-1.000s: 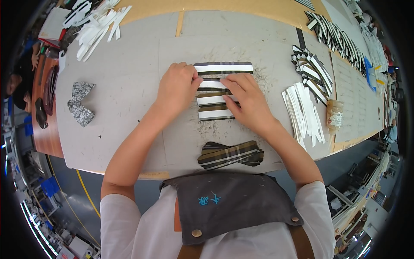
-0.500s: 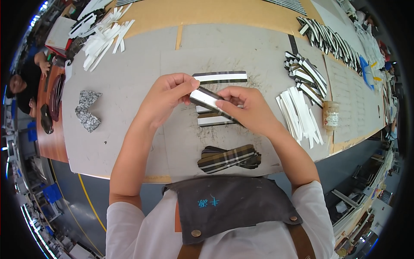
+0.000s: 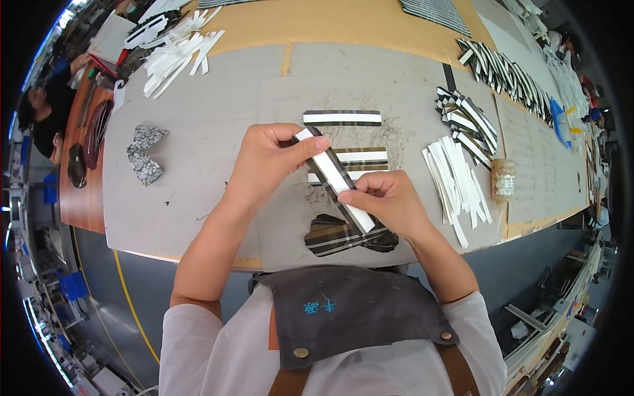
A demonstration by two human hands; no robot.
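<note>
Between my two hands, a dark plaid fabric strip with a white band along its middle [image 3: 334, 170] slants above the table. My left hand [image 3: 272, 155] pinches its upper left end. Thumb and fingers of my right hand [image 3: 383, 203] are closed on it near the lower right end. Behind it lies a similar plaid strip with a white band [image 3: 342, 123]. More banded strips [image 3: 364, 157] lie partly covered by the held one. Closer to me is a crossed stack of plaid strips [image 3: 330, 239], its right part partly hidden by the held strip and right hand.
On the right are loose white strips [image 3: 454, 181], a jar [image 3: 503, 179] and piles of banded strips [image 3: 470, 122] [image 3: 508, 72]. A grey floral fabric piece [image 3: 146, 158] lies left. More white strips [image 3: 173, 63] are at the far left. A person [image 3: 49, 115] is beside the brown side table [image 3: 82, 204].
The held strip has turned steeper, its white band now exposed along most of its length. My right hand has moved down toward me along with its lower end.
</note>
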